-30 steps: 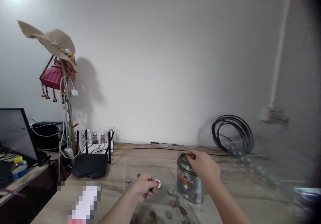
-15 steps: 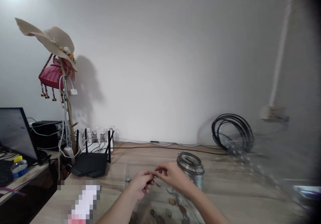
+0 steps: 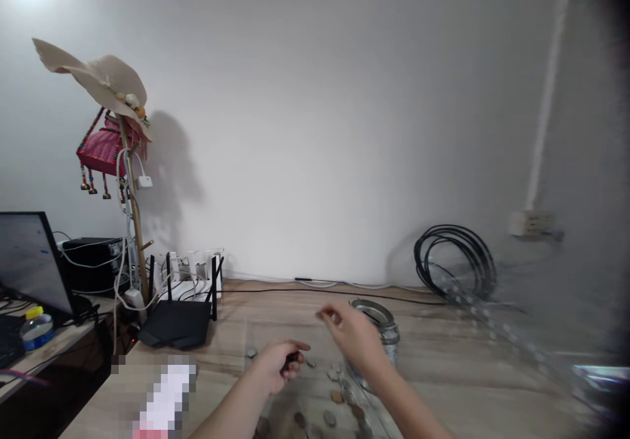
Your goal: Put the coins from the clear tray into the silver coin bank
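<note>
Your left hand [image 3: 281, 365] hangs palm inward above the clear tray [image 3: 275, 331], its index finger stretched out and the other fingers curled around something dark, which you can't make out well enough to name; your right hand [image 3: 355, 335] is raised between the tray and the tin [image 3: 390, 352], thumb and index finger drawn close together at the tips, though you cannot tell whether they pinch anything; the two hands are apart. The tin stands upright on the bench [image 3: 457, 360], just beside the right edge of the tray and partly behind your right hand and wrist; its round lid is on, with a dark slot partly in view, and what lies inside is hidden. Coins lie scattered over the tray; a silver coin [image 3: 252, 352] sits near its left edge, a golden coin [image 3: 336, 396] lies right of your left hand among several silver ones, and darker ones are nearer you, partly blurred. Far to the left you have a bottle [image 3: 37, 329] with a yellow cap on and a blue band around it; above it hangs a pink bag [image 3: 102, 149], its inside out of view.
</note>
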Tool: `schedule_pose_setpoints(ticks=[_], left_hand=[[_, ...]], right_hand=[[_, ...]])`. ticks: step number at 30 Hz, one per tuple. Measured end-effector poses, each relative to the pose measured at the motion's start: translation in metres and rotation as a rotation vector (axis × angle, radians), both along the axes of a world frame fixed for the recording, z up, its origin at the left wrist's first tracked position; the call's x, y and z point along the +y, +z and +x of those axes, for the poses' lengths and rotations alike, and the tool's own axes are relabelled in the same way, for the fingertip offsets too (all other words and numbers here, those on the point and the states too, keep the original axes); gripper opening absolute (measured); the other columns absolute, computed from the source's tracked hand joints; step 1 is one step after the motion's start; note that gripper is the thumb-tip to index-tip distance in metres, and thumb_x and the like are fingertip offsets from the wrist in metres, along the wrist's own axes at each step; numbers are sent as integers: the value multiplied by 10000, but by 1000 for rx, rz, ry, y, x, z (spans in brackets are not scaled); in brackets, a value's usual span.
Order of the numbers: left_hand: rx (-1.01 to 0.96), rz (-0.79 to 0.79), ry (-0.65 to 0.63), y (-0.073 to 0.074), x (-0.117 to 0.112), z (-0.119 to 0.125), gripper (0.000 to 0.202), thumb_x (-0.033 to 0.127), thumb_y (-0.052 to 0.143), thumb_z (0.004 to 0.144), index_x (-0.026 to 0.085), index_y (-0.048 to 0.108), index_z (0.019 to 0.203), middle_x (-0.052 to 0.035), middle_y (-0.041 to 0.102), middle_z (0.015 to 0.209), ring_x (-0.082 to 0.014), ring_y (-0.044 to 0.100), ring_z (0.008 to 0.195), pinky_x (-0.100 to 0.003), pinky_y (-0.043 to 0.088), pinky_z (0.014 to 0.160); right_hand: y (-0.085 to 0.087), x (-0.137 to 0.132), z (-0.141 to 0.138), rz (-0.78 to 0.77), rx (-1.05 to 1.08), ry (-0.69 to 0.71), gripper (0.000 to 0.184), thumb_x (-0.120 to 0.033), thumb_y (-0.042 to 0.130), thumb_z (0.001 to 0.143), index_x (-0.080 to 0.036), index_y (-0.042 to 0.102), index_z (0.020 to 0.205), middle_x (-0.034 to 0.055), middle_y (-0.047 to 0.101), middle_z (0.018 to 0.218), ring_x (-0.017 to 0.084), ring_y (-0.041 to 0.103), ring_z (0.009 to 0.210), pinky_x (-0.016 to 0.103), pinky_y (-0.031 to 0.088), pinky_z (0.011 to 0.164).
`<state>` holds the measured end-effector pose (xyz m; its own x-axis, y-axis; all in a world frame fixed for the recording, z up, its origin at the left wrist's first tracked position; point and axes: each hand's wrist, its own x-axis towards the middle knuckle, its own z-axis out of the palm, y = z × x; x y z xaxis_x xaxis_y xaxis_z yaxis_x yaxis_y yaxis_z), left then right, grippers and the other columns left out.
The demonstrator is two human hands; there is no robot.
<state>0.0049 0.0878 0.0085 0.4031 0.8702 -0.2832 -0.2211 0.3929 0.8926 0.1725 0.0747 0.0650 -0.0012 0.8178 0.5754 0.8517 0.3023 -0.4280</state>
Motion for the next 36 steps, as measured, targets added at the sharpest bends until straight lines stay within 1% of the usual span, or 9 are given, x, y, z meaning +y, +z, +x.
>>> schedule_pose_setpoints(ticks=[3,5,8,13,19,23,30,34,36], left_hand=[[-29,-130,23,-1,2,-1,239,53,408,630,62,542,828,-13,489,575,-21,373,410,-142,131,371],[-18,-145,-1,-2,2,-1,271,19,384,611,60,519,842,-35,519,596,-32,403,427,-135,158,375],[26,-101,-34,0,0,-1,273,13,381,616,91,486,856,-39,548,620,-36,412,419,-132,155,375],[118,-2,-141,5,-5,1,52,140,487,654,123,468,699,-7,532,578,-15,350,360,-155,77,362],[198,70,-244,5,-6,0,198,341,532,668,153,470,657,49,470,492,-4,240,292,-180,24,360],[235,88,-194,4,-4,0,221,364,499,687,160,449,616,78,382,428,-6,183,278,-190,11,357],[252,113,-142,1,-3,1,261,405,491,686,158,453,611,73,382,442,-7,207,293,-193,20,366],[262,143,-150,-1,-3,1,322,474,535,646,159,468,652,78,390,463,0,220,305,-182,33,372],[262,166,-160,-1,-3,1,353,501,555,622,162,472,677,83,390,468,3,219,310,-174,43,376]], right_hand=[[15,1,34,94,-26,-347,260,-355,379,749,-227,600,796,45,609,781,167,527,735,239,317,554],[17,6,55,15,-67,-445,250,-346,395,734,-223,612,758,59,610,751,175,535,717,239,302,522],[13,15,73,-93,-114,-446,234,-343,422,715,-222,622,721,60,615,703,161,542,653,237,301,517],[13,18,70,-63,-251,-527,231,-319,422,714,-207,624,718,73,606,659,193,553,681,271,291,552],[19,13,64,-46,-321,-580,223,-285,408,717,-194,612,724,83,615,682,214,547,725,289,269,574],[18,16,64,-102,-293,-508,214,-286,403,707,-202,599,731,68,627,687,199,556,699,274,262,550],[18,17,69,-177,-213,-395,195,-291,428,674,-219,608,673,48,642,714,193,563,710,263,285,553],[16,13,57,56,-121,-323,244,-329,410,709,-203,612,758,50,640,755,187,548,746,276,332,626],[12,11,42,162,-55,-207,273,-334,385,735,-186,605,803,52,635,783,166,538,736,264,349,658]])
